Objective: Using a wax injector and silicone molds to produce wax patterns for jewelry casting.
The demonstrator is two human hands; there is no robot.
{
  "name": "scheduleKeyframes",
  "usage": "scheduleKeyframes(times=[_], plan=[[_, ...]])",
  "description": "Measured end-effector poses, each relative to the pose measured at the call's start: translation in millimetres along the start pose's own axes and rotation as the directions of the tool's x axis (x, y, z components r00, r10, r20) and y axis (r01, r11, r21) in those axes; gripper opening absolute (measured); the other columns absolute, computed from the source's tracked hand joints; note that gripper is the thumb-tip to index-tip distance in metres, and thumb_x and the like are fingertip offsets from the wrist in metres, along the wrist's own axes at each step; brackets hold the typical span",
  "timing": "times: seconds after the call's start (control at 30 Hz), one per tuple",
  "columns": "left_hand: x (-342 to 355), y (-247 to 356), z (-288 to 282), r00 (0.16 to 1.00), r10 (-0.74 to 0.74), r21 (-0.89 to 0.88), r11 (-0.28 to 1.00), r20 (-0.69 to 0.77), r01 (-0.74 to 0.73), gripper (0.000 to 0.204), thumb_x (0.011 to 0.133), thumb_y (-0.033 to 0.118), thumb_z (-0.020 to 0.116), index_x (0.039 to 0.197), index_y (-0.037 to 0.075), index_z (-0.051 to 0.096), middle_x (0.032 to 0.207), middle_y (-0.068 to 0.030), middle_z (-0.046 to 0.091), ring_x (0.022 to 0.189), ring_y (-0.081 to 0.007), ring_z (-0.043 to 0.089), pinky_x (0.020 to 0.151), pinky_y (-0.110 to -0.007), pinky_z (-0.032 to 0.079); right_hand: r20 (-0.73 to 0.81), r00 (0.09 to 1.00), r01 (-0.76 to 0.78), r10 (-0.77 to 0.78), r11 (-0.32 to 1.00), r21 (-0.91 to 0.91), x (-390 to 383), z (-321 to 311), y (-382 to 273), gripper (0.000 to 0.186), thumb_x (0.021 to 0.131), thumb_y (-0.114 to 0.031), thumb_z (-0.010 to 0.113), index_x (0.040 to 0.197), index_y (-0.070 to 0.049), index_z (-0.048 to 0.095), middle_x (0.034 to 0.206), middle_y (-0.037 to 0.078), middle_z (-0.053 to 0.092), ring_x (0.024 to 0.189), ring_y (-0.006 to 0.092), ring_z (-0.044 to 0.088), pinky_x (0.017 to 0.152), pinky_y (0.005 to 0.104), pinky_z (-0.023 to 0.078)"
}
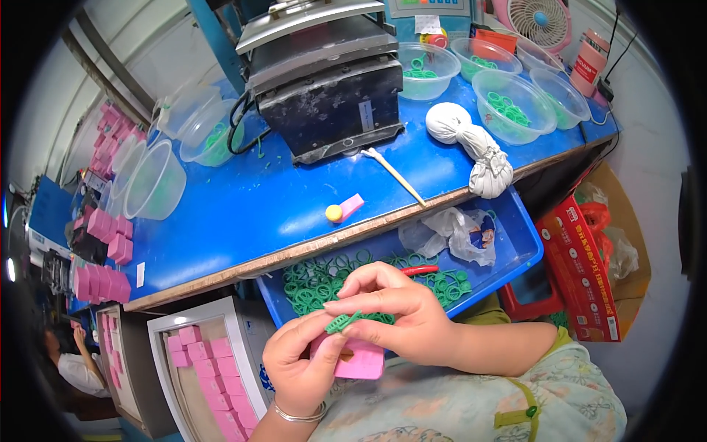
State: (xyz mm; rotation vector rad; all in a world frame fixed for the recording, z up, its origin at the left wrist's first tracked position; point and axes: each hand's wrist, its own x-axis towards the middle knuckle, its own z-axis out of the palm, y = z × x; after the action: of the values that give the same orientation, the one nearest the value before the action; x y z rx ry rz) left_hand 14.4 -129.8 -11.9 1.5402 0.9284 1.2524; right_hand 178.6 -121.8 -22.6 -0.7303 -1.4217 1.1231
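Note:
Close to my body, above my lap, both hands work together on a pink rubber mould [362, 364] and a green wax piece [343, 323]. My left hand [296, 359] is closed around the mould's left side, its thumb at the green piece. From the right, my right hand [401, 306] pinches at the green wax with bent fingers and thumb; part of that wax is hidden by the fingers. Just beyond my hands, a blue tray [526, 254] holds many green wax rings [313, 283], red-handled pliers [419, 270] and a crumpled clear plastic bag [449, 232].
A dark press-like machine [331, 103] stands on the blue bench [213, 228]. Near it lie a brush [398, 179], a tied white cloth bag [471, 144] and a small pink piece with yellow end [344, 210]. Plastic bowls [515, 110] line the back; pink blocks [213, 372] fill a lower-left tray.

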Motion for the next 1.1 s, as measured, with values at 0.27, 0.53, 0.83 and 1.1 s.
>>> scheduleKeyframes(times=[0.27,0.53,0.83,1.1], plan=[[4.2,5.8,-3.3,0.952,0.305,0.399,0.872,0.009,-0.283,0.024,0.07,-0.006,0.065,0.094,-0.003,0.064,0.086,-0.0157,0.065,0.073,-0.0202,0.064,0.061,-0.025,0.05,0.113,0.931,0.36,-0.348,0.82,-0.445,8.1,-18.2,-12.1,0.02,0.072,-0.003,0.066,0.091,-0.003,0.063,0.082,0.008,0.062,0.072,0.0228,0.058,0.065,0.034,0.042],[0.4,12.6,-1.9,0.961,0.275,0.422,0.87,0.015,-0.255,0.022,0.066,-0.004,0.07,0.087,-0.002,0.064,0.082,-0.0148,0.065,0.069,-0.0203,0.063,0.058,-0.026,0.049,0.161,0.873,0.417,-0.459,0.534,-0.736,2.5,-11.0,-7.2,0.019,0.071,-0.005,0.065,0.086,-0.001,0.055,0.076,0.008,0.056,0.066,0.0233,0.054,0.063,0.0358,0.042],[1.5,10.1,0.2,0.939,0.336,0.518,0.791,0.075,-0.325,0.022,0.064,-0.003,0.072,0.084,-0.001,0.062,0.079,-0.014,0.063,0.065,-0.0225,0.061,0.054,-0.028,0.048,0.035,0.99,0.123,-0.136,0.724,-0.679,2.6,-0.2,-12.5,0.015,0.074,-0.008,0.057,0.077,-0.002,0.044,0.067,0.011,0.049,0.062,0.0294,0.053,0.056,0.0377,0.043],[2.6,8.5,-0.9,0.853,0.442,0.676,0.541,0.278,-0.5,0.024,0.062,0.002,0.072,0.084,0.002,0.063,0.085,-0.0112,0.063,0.074,-0.0254,0.062,0.065,-0.033,0.049,0.049,0.905,-0.411,0.422,0.898,-0.156,12.7,-8.4,-12.8,0.013,0.082,-0.012,0.051,0.074,-0.004,0.043,0.061,0.008,0.047,0.055,0.0167,0.049,0.051,0.0319,0.04]])
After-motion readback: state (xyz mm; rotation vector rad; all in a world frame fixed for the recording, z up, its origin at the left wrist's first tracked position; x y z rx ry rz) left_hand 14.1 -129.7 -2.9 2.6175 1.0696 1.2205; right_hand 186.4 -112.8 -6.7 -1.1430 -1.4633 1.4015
